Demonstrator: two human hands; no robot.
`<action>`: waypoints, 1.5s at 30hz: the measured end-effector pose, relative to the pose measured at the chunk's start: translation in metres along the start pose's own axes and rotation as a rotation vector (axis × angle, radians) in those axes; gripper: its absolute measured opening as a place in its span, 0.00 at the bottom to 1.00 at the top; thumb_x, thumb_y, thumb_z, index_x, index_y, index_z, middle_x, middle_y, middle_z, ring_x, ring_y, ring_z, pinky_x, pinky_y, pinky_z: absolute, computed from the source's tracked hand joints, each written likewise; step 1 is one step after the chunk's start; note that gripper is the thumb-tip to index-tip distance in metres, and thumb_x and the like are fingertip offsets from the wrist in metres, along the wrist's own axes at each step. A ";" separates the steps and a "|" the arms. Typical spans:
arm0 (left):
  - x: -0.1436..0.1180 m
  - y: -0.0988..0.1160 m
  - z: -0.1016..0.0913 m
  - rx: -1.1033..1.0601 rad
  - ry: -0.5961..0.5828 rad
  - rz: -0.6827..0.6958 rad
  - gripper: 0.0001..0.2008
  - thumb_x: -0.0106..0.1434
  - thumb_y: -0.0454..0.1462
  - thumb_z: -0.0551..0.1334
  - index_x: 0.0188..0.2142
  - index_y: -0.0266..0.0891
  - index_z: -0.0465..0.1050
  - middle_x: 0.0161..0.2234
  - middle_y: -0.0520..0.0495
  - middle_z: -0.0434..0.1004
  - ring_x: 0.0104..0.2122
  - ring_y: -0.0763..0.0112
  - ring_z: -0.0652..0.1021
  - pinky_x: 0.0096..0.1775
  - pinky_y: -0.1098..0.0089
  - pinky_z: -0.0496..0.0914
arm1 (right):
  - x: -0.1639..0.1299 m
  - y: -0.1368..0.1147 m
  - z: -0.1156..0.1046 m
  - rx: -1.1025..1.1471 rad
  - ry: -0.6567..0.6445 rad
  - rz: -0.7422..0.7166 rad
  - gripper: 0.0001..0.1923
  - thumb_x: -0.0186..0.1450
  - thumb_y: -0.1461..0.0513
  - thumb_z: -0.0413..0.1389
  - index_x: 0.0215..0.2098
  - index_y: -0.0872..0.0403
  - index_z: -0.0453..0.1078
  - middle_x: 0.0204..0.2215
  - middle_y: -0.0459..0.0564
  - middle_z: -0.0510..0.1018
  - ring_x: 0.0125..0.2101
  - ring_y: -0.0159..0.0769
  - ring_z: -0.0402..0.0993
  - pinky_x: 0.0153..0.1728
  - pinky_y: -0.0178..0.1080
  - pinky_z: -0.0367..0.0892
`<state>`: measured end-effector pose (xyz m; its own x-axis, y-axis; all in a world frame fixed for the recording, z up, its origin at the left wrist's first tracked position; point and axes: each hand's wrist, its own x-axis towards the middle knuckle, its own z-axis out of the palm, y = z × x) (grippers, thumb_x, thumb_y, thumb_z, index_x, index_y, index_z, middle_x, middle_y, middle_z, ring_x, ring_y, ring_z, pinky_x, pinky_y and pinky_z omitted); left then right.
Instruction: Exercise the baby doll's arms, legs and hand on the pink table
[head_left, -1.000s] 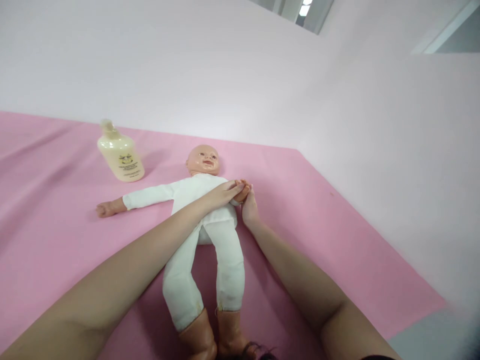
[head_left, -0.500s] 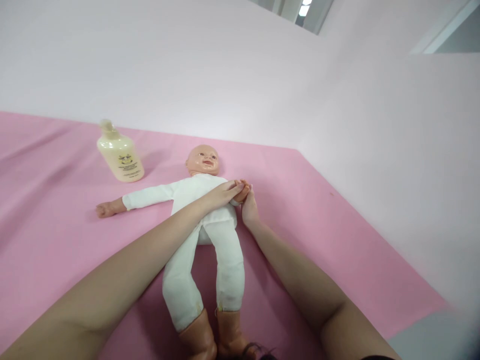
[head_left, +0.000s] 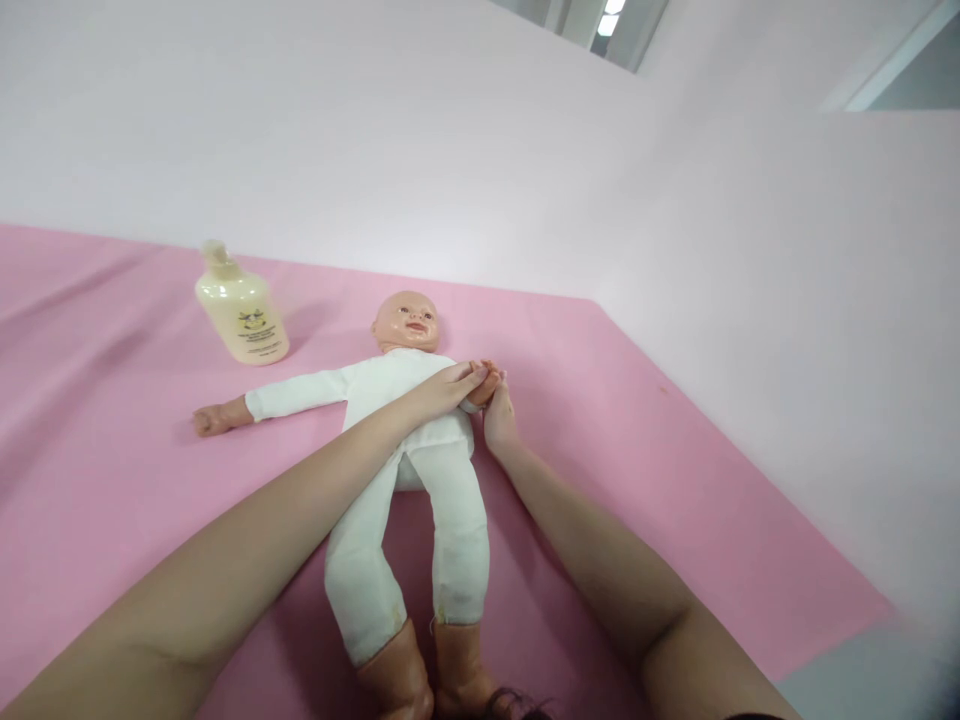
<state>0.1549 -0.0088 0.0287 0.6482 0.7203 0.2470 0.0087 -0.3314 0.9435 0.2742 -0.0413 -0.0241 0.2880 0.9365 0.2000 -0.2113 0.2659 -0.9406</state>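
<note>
A baby doll point(head_left: 450, 510) with a white cloth body lies on its back, head away from me and feet near me. My left hand point(head_left: 450, 388) reaches across its chest, fingers closed on the doll's hand at the right side of the body. From the right, my right hand point(head_left: 500, 415) wraps the outer side of that same doll's hand point(head_left: 484, 388); most of its fingers are hidden. The doll's other arm point(head_left: 300, 392) stretches out to the left on the cloth, touched by neither hand.
A pale yellow pump bottle point(head_left: 246, 315) stands upper left, beyond the doll's outstretched arm. Pink cloth point(head_left: 637, 480) covers the surface, with folds at the left. A white wall point(head_left: 337, 130) rises behind, and another borders the right side.
</note>
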 end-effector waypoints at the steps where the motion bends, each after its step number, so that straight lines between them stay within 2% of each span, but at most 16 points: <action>1: 0.000 -0.001 0.000 0.006 0.006 -0.005 0.30 0.62 0.60 0.51 0.40 0.35 0.72 0.37 0.44 0.78 0.43 0.60 0.75 0.50 0.61 0.66 | 0.000 0.001 0.000 -0.004 0.004 0.003 0.26 0.67 0.45 0.42 0.48 0.49 0.73 0.52 0.46 0.78 0.59 0.36 0.67 0.65 0.46 0.54; 8: 0.000 -0.002 0.000 0.013 0.021 -0.010 0.30 0.63 0.60 0.50 0.42 0.36 0.72 0.37 0.45 0.78 0.42 0.60 0.74 0.49 0.61 0.66 | 0.000 0.000 -0.001 0.001 -0.002 0.020 0.26 0.67 0.45 0.43 0.48 0.50 0.73 0.51 0.46 0.78 0.57 0.37 0.69 0.65 0.45 0.55; 17: -0.002 0.002 -0.001 0.015 0.019 -0.031 0.28 0.63 0.59 0.51 0.36 0.36 0.70 0.34 0.47 0.75 0.39 0.62 0.74 0.47 0.62 0.67 | -0.001 -0.001 0.001 0.092 -0.072 0.024 0.27 0.67 0.44 0.42 0.47 0.50 0.73 0.52 0.44 0.78 0.60 0.36 0.66 0.65 0.43 0.55; 29: 0.000 -0.002 0.000 -0.047 0.002 -0.009 0.28 0.62 0.60 0.52 0.36 0.36 0.70 0.33 0.47 0.75 0.36 0.64 0.75 0.45 0.63 0.68 | -0.003 -0.004 0.001 0.049 -0.075 0.007 0.28 0.64 0.41 0.45 0.50 0.47 0.72 0.56 0.45 0.74 0.61 0.36 0.63 0.66 0.44 0.52; 34: 0.000 -0.003 -0.001 -0.064 -0.011 -0.018 0.29 0.62 0.60 0.52 0.39 0.35 0.71 0.34 0.46 0.75 0.37 0.63 0.75 0.45 0.62 0.67 | -0.001 -0.001 0.000 0.068 -0.085 -0.005 0.27 0.63 0.41 0.46 0.49 0.46 0.73 0.55 0.44 0.75 0.61 0.36 0.64 0.66 0.45 0.52; 45: 0.001 -0.004 -0.001 -0.058 -0.009 -0.007 0.29 0.62 0.60 0.51 0.38 0.35 0.71 0.34 0.46 0.75 0.36 0.64 0.74 0.44 0.63 0.68 | -0.002 -0.001 0.000 0.076 -0.112 -0.045 0.27 0.62 0.41 0.47 0.49 0.46 0.73 0.55 0.44 0.74 0.61 0.37 0.64 0.66 0.45 0.52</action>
<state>0.1545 -0.0063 0.0254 0.6547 0.7171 0.2390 -0.0307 -0.2908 0.9563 0.2737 -0.0434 -0.0238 0.1936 0.9417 0.2750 -0.2722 0.3209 -0.9072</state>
